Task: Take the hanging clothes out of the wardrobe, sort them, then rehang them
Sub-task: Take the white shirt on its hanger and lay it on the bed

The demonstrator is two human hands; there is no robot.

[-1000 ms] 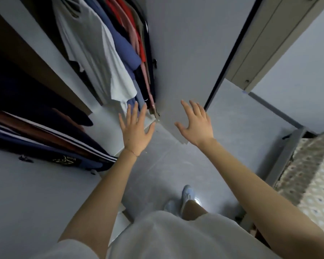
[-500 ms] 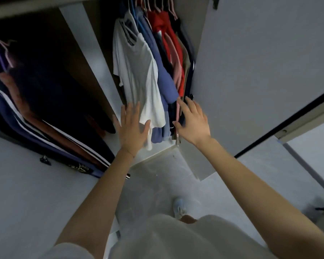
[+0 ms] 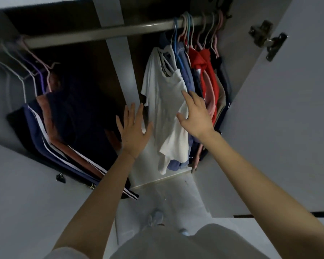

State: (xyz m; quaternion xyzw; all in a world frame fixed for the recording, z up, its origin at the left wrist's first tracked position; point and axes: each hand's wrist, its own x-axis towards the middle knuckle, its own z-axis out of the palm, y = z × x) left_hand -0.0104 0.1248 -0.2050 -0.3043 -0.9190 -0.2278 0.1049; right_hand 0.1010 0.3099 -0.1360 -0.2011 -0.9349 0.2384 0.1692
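Head view: wardrobe (image 3: pixel 116 62) open, rail (image 3: pixel 101 32) crossing its top. Hanging clothes (image 3: pixel 204 81) are bunched at the rail's right end, long axis running straight down from the hangers (image 3: pixel 187 28). White T-shirt (image 3: pixel 163 109) is leftmost. Right hand (image 3: pixel 196 116), fingers spread, is laid on it and is nearer; left hand (image 3: pixel 133 131), spread, is held just beside, gripping nothing.

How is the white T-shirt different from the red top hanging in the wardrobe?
The white T-shirt hangs at the left end of the bunch and shows almost whole; the red top is squeezed in the middle and shows only a strip. The right hand lies spread over the white T-shirt's right edge; the red top sits further right. Both hang on hangers from the same rail.
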